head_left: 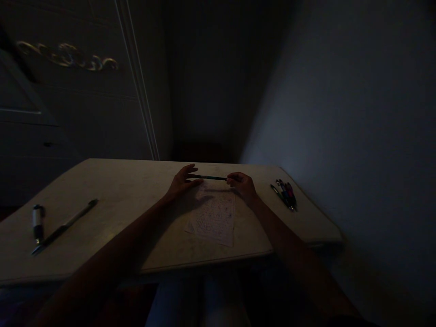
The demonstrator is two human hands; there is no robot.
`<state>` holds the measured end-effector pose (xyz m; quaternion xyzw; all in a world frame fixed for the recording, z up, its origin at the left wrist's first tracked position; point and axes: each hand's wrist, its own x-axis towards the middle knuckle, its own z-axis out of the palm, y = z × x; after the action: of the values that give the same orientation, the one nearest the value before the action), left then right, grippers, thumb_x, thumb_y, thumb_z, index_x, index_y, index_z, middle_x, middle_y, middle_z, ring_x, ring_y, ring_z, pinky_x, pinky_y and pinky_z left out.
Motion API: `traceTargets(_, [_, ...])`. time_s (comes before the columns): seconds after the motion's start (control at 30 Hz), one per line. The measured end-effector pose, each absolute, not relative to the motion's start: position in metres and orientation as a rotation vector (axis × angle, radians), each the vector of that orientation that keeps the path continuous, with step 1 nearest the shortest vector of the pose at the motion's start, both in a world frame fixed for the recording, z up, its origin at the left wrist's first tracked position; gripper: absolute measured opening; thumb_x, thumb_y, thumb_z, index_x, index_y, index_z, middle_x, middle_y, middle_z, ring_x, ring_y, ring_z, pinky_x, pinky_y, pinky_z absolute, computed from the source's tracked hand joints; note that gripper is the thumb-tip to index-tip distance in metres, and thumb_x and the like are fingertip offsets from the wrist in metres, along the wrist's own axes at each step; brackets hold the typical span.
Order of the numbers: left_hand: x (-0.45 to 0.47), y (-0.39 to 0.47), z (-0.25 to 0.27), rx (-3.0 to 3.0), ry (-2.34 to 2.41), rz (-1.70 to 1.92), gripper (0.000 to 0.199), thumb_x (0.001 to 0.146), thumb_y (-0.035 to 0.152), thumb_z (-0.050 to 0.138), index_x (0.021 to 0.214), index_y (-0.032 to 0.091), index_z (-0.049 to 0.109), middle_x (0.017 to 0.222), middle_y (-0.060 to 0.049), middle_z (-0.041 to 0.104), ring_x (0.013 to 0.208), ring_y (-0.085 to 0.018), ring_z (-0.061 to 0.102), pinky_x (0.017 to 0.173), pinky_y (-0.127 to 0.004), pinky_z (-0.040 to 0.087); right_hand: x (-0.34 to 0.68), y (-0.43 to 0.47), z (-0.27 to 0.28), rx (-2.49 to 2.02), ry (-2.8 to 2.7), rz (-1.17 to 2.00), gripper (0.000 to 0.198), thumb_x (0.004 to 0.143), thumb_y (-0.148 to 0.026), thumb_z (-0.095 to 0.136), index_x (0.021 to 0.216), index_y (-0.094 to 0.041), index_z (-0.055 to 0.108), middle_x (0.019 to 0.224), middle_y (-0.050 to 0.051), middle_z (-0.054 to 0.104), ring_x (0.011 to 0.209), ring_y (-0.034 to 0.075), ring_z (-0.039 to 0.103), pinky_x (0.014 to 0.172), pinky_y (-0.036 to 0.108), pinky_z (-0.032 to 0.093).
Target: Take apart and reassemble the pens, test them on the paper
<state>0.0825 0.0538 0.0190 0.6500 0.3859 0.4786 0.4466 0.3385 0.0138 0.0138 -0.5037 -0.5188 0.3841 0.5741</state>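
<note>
A slim dark stick, a pencil or pen (210, 177), is held level above the far part of the table, one end toward each hand. My right hand (241, 182) pinches its right end between thumb and fingertips. At the left end is my left hand (184, 182), thumb and fingers around the tip, the upper fingers stretched out. Beneath lie sheets of paper (214, 215) with dark line drawings, partly in the hands' shadow. The dim light hides fine detail on the stick.
The pale table (126, 181) carries a thick white-and-dark marker-like pen (37, 222) and a long pen (68, 225) at left. Several pens (286, 194) lie bunched at right. A wall (323, 113) borders the right side; a cabinet with an ornate handle (68, 55) stands left.
</note>
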Motion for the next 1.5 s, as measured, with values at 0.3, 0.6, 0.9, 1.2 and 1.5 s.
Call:
traceTargets(0.3, [0.0806,0.0554,0.0205,1.804,1.039,1.114,0.045,0.076,0.059,0.063,0.09,0.017,0.07,0.084,-0.008,0.07,0.079,-0.023,0.063,0.073,-0.033,0.049,0.3374,0.0175,0.0136,-1.157,-1.204,0.909,0.03,0.056,-0.036,0.082,0.078,-0.019,0.07,0.071,0.003,0.07,0.065,0.015,0.062,0.062,0.028,0.048])
traceTargets(0.6, [0.0857,0.0533,0.0197,1.755,1.053,1.159,0.058,0.075,0.059,0.065,0.116,0.019,0.06,0.1,-0.009,0.067,0.09,-0.021,0.064,0.075,-0.031,0.05,0.3372,0.0195,0.0159,-1.135,-1.191,0.896,0.033,0.056,-0.041,0.082,0.076,-0.018,0.069,0.065,0.002,0.068,0.061,0.014,0.06,0.06,0.028,0.049])
traceTargets(0.9, [0.0811,0.0585,0.0171,1.84,1.04,1.129,0.057,0.069,0.057,0.07,0.111,0.018,0.063,0.104,-0.01,0.068,0.088,-0.024,0.065,0.074,-0.034,0.051,0.3361,0.0221,0.0117,-1.114,-1.163,0.936,0.034,0.051,-0.039,0.084,0.075,-0.019,0.07,0.068,0.0,0.07,0.061,0.014,0.06,0.06,0.027,0.05])
traceTargets(1.2, [0.0861,0.0561,0.0142,1.811,1.12,1.106,0.054,0.083,0.068,0.05,0.099,0.019,0.065,0.091,-0.007,0.066,0.081,-0.019,0.061,0.068,-0.028,0.047,0.3359,0.0198,0.0138,-1.095,-1.124,0.94,0.029,0.054,-0.036,0.083,0.074,-0.019,0.07,0.067,0.0,0.069,0.062,0.013,0.06,0.062,0.027,0.048])
traceTargets(1.5, [0.0885,0.0546,0.0178,1.87,1.229,0.98,0.048,0.08,0.063,0.055,0.076,0.016,0.067,0.066,-0.002,0.06,0.065,-0.016,0.057,0.057,-0.025,0.041,0.34,0.0196,0.0123,-1.062,-1.131,0.929,0.03,0.053,-0.035,0.082,0.074,-0.017,0.07,0.065,0.0,0.068,0.06,0.013,0.058,0.06,0.027,0.045])
